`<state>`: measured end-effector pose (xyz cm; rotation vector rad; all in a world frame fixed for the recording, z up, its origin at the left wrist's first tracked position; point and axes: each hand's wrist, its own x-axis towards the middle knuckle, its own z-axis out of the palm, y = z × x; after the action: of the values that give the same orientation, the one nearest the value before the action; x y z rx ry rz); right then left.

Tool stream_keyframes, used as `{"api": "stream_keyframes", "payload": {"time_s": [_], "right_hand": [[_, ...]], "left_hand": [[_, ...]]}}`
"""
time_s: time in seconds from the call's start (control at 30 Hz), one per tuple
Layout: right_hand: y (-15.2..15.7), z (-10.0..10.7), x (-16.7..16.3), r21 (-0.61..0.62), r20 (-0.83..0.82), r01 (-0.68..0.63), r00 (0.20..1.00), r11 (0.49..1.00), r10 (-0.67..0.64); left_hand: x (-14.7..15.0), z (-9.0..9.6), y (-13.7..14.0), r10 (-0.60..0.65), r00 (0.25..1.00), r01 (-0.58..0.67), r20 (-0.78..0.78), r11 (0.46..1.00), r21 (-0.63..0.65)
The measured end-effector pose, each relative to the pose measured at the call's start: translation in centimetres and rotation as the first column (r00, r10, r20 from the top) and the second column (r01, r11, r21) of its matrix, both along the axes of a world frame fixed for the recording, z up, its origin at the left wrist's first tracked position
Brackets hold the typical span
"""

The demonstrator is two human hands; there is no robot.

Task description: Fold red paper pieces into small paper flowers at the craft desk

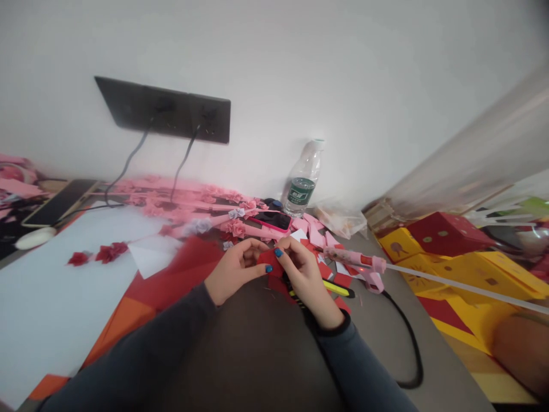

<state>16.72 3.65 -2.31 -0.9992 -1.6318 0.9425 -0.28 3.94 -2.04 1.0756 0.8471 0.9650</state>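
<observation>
Between my two hands is a small piece of red paper, pinched by the fingertips of both. My left hand grips its left side with the thumb in front. On the right side, my right hand closes thumb and fingers on the paper's edge. A yellow and black utility knife lies on the table just behind my right wrist. Beyond it rests a pink glue gun with a long white glue stick in its back. Cut red and pink paper pieces are scattered around.
A water bottle stands against the wall. Pink paper flowers and a phone lie at the back. White sheets and red paper cover the left. Yellow and red boxes sit at right. A black cable curves nearby.
</observation>
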Motion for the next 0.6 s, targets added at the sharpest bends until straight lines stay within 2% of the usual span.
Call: {"api": "stream_keyframes", "payload": {"time_s": [0.17, 0.6], "right_hand": [[0.06, -0.15, -0.01, -0.018, -0.038, 0.003, 0.999, 1.0, -0.003], [0.13, -0.1, 0.04, -0.014, -0.093, 0.012, 0.996, 1.0, -0.013]], "left_hand": [[-0.02, 0.0, 0.07, 0.0, 0.999, -0.001, -0.036, 1.0, -0.023], [-0.14, -0.13, 0.07, -0.035, 0.998, 0.037, 0.049, 0.998, -0.044]]}}
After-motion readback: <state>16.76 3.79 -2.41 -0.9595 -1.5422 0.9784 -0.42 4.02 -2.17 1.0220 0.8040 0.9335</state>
